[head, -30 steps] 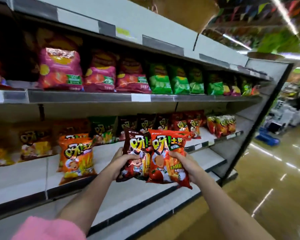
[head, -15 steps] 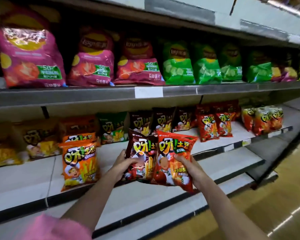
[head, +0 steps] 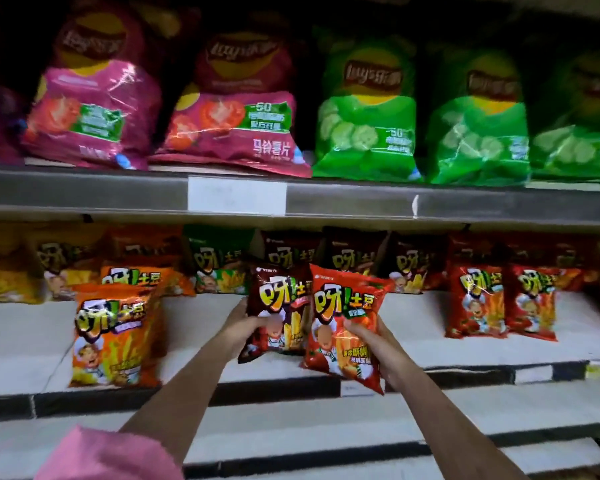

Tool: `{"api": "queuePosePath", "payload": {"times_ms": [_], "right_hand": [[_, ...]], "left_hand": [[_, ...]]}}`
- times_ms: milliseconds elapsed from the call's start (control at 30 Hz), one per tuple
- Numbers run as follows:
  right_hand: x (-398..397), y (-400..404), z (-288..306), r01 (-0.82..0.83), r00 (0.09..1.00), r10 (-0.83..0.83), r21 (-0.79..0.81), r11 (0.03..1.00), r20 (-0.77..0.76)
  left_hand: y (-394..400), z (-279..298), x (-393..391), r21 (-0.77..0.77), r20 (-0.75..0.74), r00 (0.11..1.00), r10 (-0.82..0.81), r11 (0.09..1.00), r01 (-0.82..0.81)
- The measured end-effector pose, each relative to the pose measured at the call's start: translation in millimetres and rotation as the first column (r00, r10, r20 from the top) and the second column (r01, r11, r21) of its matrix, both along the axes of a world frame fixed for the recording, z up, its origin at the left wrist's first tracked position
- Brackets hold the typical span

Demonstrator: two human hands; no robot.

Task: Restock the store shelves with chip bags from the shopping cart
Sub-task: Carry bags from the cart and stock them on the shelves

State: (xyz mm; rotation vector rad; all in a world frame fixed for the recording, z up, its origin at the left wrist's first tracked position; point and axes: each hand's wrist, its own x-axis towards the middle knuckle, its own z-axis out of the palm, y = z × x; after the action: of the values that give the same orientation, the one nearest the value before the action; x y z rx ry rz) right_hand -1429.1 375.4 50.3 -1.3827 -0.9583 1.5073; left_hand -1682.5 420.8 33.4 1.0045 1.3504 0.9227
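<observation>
Hands are holding two chip bags upright just above the white middle shelf point(head: 326, 368). The left hand point(head: 243, 327) is gripping the dark brown bag point(head: 278, 306), fingers curled round its left edge. The right hand point(head: 371, 337) is gripping the red bag point(head: 340, 327), which is overlapping the brown one's right side. Left of the brown bag, an orange bag point(head: 113, 336) is standing on the same shelf.

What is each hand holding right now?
Left hand: grips the brown bag.
Right hand: grips the red bag.
</observation>
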Motion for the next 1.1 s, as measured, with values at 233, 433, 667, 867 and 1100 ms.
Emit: {"api": "queuePosePath", "payload": {"times_ms": [233, 433, 667, 867, 1100], "right_hand": [[43, 40, -15, -0.073, 0.997, 0.073, -0.001, 0.997, 0.017], [48, 53, -27, -0.157, 0.987, 0.158, -0.016, 0.987, 0.04], [37, 48, -22, -0.247, 0.969, 0.246, 0.029, 0.969, 0.031], [17, 31, -5, -0.255, 0.967, 0.255, 0.028, 0.967, -0.023], [2, -3, 24, -0.326, 0.94, 0.335, 0.116, 0.938, -0.068]], "left_hand": [[41, -25, 28, -0.008, -0.27, 0.949, 0.164, 0.985, -0.173], [34, -3, 47, -0.034, -0.647, 0.737, 0.195, 0.958, -0.284], [0, 7, 54, 0.008, -0.632, 0.729, 0.263, 0.943, -0.334], [-39, 33, 61, 0.069, -0.556, 0.799, 0.229, 0.971, -0.23], [-99, 71, 73, 0.149, -0.481, 0.833, 0.273, 0.962, -0.229]]}}
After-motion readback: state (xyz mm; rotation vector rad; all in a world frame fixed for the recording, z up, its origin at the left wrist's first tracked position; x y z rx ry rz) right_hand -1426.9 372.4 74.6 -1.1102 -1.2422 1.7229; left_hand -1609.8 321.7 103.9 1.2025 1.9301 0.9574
